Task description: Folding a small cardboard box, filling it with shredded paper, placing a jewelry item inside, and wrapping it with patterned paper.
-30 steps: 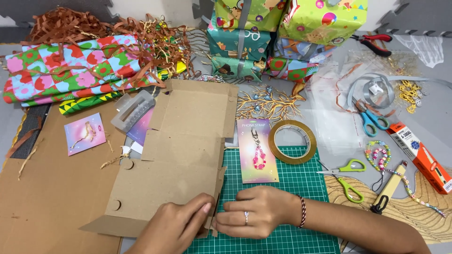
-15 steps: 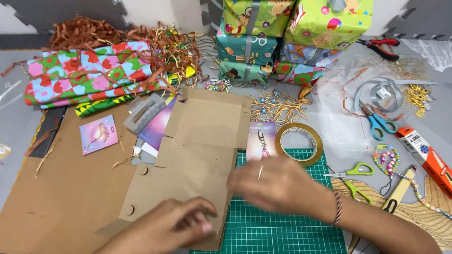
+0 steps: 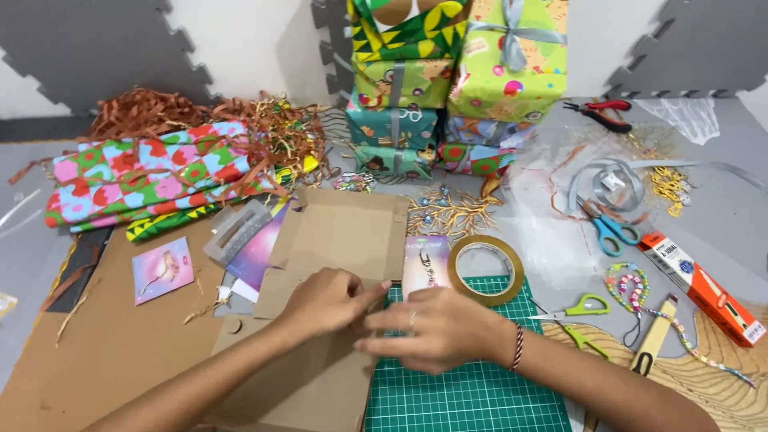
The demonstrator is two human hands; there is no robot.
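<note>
A flat, unfolded brown cardboard box blank (image 3: 336, 264) is seen at the centre of the frame, lying partly on a green cutting mat (image 3: 472, 400) at lower centre and partly on a large brown cardboard sheet (image 3: 104, 352) at lower left. The left hand (image 3: 324, 300) is laid on the blank's right edge with its fingers pressed to the card; the right hand (image 3: 432, 328) is set just beside it, fingertips touching the same edge, neither hand closed around anything. Just above the right hand, a phone-strap card (image 3: 424, 264) and a roll of clear tape (image 3: 486, 269) are placed side by side, the tape overlapping the mat's top edge. The surface beneath is a grey floor mat (image 3: 24, 240), bordered at the top by grey interlocking foam tiles (image 3: 88, 48) against a pale wall. Wrapped gift boxes (image 3: 448, 80) are stacked at upper centre. Folded patterned wrapping paper (image 3: 152, 176) under brown paper shred (image 3: 160, 112) is seen at upper left.
</note>
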